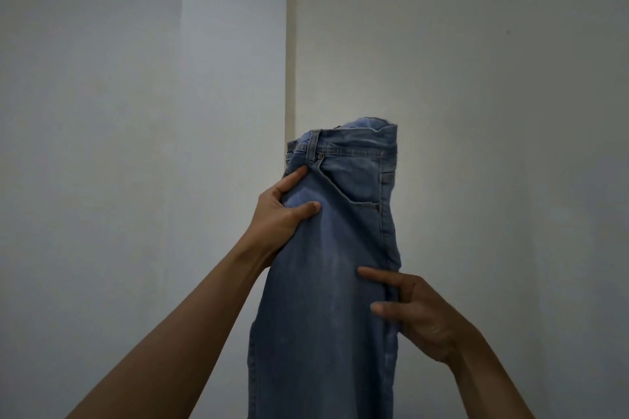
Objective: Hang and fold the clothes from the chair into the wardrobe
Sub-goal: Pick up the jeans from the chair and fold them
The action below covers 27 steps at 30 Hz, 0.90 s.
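Observation:
A pair of light blue jeans hangs upright in front of me, waistband at the top, folded lengthwise with a front pocket facing me. My left hand grips the left edge just below the waistband, thumb across the front. My right hand holds the right edge lower down at thigh height, thumb and forefinger lying on the front of the fabric. The legs run down out of the frame. No chair or wardrobe is in view.
Behind the jeans stand plain pale walls, with a vertical corner edge running down the middle and a lighter panel to its left.

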{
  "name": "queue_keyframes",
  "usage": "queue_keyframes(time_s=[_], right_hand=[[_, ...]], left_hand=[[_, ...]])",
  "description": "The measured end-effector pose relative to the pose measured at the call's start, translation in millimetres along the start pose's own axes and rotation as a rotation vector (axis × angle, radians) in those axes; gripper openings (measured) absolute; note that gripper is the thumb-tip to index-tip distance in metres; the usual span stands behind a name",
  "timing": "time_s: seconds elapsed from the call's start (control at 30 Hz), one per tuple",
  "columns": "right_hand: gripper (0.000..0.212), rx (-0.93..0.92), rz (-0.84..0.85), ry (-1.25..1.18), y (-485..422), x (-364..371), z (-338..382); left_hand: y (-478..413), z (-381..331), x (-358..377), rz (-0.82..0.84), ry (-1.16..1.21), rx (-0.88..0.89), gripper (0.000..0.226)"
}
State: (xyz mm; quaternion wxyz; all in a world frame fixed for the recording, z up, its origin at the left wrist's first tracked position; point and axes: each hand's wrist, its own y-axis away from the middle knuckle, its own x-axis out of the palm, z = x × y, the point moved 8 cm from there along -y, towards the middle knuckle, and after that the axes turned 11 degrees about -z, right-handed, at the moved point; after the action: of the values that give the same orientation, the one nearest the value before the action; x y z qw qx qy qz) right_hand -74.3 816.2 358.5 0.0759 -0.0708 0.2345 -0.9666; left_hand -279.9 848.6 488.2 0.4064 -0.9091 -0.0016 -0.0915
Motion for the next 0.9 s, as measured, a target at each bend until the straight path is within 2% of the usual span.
queue_keyframes(time_s=[0.13,0.23,0.4,0.47,0.53,0.57,0.7,0.83,0.9], right_hand=[[0.065,-0.077,-0.016,-0.011,-4.3,-2.9,3.1],[0.062,-0.105,-0.053,-0.03,-8.1,-2.2,-1.7],[0.061,-0.208,-0.161,-0.116,-19.0,-6.9,6.8],[0.066,-0.266,-0.199,-0.137,-25.8,-10.7,15.9],[0.082,-0.293,-0.225,-0.135,-32.5,-12.4,21.7],[0.082,-0.294,-0.251,-0.13,-37.3,-14.9,21.8],[0.057,-0.232,-0.29,-0.049,-53.9,-15.8,7.9],[0.055,-0.104,-0.323,-0.091,-57.4,-24.9,-15.2],[0.054,-0.09,-0.334,-0.153,-59.0,-29.6,-16.0]], left_hand=[[-4.7,7.4,-5.1,-0.039,-0.028,-0.083,0.066],[-6.5,11.1,-4.5,-0.028,-0.087,-0.121,0.071],[-1.3,21.3,-5.1,0.197,0.057,-0.211,0.095],[9.3,30.9,-11.4,0.276,0.007,-0.206,0.107],[29.5,53.5,-18.2,0.332,-0.053,-0.242,0.123],[43.6,67.2,-19.0,0.35,-0.083,-0.264,0.125],[78.9,108.9,-17.5,0.3,-0.12,-0.317,0.107],[75.5,119.2,-20.9,0.176,-0.04,-0.244,0.09],[80.0,124.3,-19.4,0.136,0.046,-0.223,0.091]])
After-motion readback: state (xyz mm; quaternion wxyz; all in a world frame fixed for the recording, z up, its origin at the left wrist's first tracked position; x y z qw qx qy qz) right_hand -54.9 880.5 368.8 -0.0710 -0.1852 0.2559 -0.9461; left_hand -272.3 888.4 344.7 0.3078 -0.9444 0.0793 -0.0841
